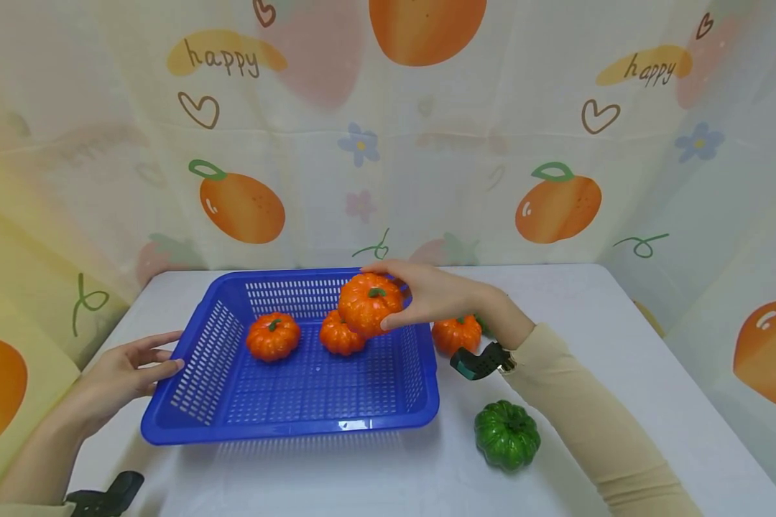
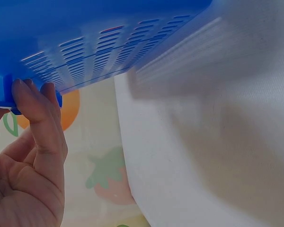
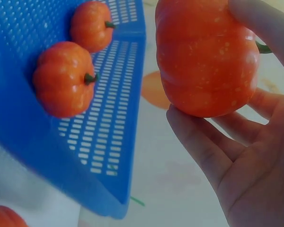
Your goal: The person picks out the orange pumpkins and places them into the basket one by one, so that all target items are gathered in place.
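Note:
My left hand (image 1: 119,373) grips the left rim of a blue plastic basket (image 1: 284,431); the left wrist view shows its fingers (image 2: 40,113) hooked at the rim, with the slotted side slanting over the white table. Inside the basket lie two small orange pumpkins (image 1: 274,336), the right one partly covered by the pumpkin above it. That larger orange pumpkin (image 1: 370,303), with a short green stem, is held by my right hand (image 1: 430,293) over the basket's right half. Thumb and fingers (image 3: 199,142) clasp its sides in the right wrist view.
Just right of the basket is another orange pumpkin (image 1: 455,335), partly hidden by my right wrist, with a bit of green behind it. A green pumpkin (image 1: 507,435) sits on the white table (image 1: 440,481) nearer the front. A fruit-printed curtain (image 1: 420,194) hangs behind.

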Demonstrator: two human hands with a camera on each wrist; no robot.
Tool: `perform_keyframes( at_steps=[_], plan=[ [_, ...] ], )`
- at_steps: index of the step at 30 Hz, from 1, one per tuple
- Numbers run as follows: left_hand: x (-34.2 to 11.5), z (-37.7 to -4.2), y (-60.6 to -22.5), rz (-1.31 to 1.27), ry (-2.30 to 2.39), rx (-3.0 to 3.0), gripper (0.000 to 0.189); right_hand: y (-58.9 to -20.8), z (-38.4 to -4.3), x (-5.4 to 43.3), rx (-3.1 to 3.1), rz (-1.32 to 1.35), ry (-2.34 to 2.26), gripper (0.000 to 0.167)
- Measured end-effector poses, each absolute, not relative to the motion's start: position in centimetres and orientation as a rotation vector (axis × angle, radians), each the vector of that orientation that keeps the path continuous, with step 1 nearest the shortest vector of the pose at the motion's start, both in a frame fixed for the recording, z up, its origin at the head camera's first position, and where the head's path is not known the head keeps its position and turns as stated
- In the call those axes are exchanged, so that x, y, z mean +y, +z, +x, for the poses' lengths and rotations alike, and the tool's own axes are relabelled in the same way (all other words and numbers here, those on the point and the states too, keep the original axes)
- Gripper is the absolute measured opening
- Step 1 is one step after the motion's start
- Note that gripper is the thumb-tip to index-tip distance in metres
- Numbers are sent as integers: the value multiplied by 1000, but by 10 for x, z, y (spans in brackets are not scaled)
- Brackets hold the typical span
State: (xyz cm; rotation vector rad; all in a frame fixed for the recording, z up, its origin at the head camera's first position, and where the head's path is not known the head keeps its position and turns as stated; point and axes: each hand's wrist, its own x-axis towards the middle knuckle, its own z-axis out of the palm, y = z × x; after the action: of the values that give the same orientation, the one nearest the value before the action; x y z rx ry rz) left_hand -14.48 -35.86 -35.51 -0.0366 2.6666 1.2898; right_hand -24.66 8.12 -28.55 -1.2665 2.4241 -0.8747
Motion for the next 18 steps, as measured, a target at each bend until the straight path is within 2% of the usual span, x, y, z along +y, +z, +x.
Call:
perform_keyframes(
  at_steps=[18],
  plan=[
    [-358, -144, -356, -44, 1285, 2668, 70, -291, -244, 38, 2395, -1257, -760, 73]
  ],
)
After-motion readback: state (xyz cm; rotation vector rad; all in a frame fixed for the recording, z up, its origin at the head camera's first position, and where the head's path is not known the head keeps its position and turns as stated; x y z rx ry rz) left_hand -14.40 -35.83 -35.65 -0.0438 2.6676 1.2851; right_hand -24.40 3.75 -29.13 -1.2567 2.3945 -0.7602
